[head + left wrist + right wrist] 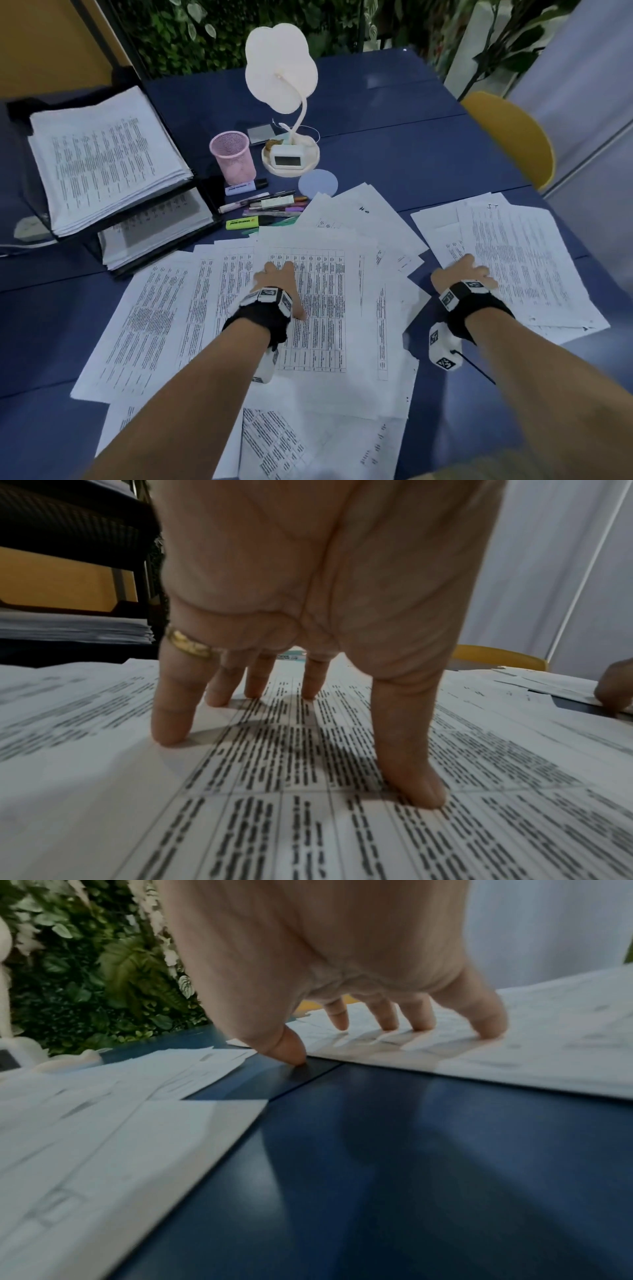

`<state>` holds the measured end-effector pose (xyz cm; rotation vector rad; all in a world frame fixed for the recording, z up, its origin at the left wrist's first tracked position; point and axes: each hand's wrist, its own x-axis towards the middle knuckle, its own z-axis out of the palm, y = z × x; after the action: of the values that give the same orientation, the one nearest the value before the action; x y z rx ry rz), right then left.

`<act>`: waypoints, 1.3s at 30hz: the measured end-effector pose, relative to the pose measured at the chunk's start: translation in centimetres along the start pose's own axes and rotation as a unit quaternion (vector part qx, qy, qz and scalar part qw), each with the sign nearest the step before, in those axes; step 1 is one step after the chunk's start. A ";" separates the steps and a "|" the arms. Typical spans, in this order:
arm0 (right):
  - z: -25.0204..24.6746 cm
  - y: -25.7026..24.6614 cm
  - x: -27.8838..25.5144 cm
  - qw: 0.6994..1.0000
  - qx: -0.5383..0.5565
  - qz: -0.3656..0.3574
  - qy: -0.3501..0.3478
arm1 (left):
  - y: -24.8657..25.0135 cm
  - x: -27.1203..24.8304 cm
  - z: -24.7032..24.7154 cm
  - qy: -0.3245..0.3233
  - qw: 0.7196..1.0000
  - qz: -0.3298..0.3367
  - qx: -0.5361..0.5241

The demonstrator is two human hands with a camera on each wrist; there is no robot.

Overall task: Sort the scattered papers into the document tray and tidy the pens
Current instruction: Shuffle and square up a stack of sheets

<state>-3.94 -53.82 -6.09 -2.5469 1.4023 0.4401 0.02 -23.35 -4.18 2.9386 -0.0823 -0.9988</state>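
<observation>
Printed papers lie fanned and overlapping across the blue table, with a smaller separate pile to the right. Black two-tier document tray at far left, a stack in each tier. Pens lie loose in a cluster between tray and papers.

Blue table: papers, pens, tray.

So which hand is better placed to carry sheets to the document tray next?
Left, probably. The left hand presses spread fingertips on the central papers, and the document tray stands on that side. The right hand rests on the far-right pile, away from the tray.
</observation>
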 end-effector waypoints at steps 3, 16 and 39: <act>-0.3 0.3 0.5 0.999 -0.031 -0.018 0.010 | 0.1 0.1 -0.1 -0.003 1.000 -0.003 0.011; -0.5 1.2 1.4 0.987 -0.078 -0.141 0.021 | -0.1 -0.2 0.0 0.009 1.000 -0.002 -0.001; -2.9 -7.7 -12.0 0.859 0.302 -0.258 -0.324 | -3.0 -0.2 -0.5 0.048 0.991 0.024 -0.120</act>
<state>-3.01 -41.20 1.14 -1.8643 0.4696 0.5643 0.28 -20.37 -3.87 2.7448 -0.0284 -0.7985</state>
